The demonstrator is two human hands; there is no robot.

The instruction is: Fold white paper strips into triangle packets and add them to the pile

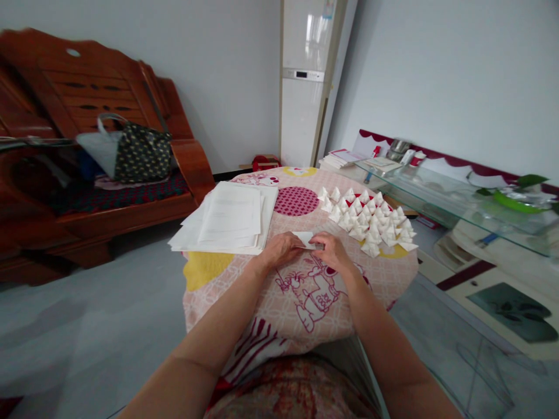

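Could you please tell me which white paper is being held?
The small paper between the left hand and right hand; the other sheets lie stacked and the folded pieces sit clustered.

Your bare left forearm (213,331) and right forearm (382,329) stretched forward, slanting inward towards each other. Your left grip (283,249) had its back upward, fingers bent; your right grip (330,250) faced it nearby, index finger and thumb curved inward.

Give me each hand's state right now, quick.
Left hand: closed on a small white paper.
Right hand: at its right end; grip can't be told.
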